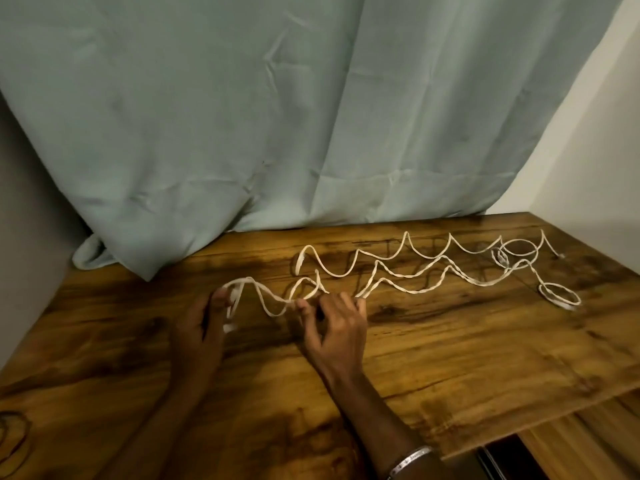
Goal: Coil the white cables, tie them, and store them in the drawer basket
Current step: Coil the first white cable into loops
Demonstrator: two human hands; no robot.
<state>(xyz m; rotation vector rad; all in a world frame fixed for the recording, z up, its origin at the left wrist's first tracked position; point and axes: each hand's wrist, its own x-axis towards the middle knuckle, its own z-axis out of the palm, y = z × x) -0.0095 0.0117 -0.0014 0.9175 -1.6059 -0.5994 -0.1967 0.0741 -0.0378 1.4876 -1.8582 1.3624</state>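
White cables (pixel 415 268) lie in wavy zigzags across the wooden table (pixel 450 341), from the middle out to the far right, where they end in small loops (pixel 559 294). My left hand (pixel 201 327) holds one end of a cable near its plug, with a loop arching over the fingers. My right hand (pixel 332 323) pinches the same cable about a hand's width to the right, fingers curled round the strand. The drawer basket is not in view.
A pale green curtain (pixel 277 116) hangs behind the table and bunches on its back left corner. Dark rubber bands (pixel 14 441) lie at the front left edge. The table's right edge drops off to a wooden floor (pixel 588 441). A metal bracelet sits on my right wrist.
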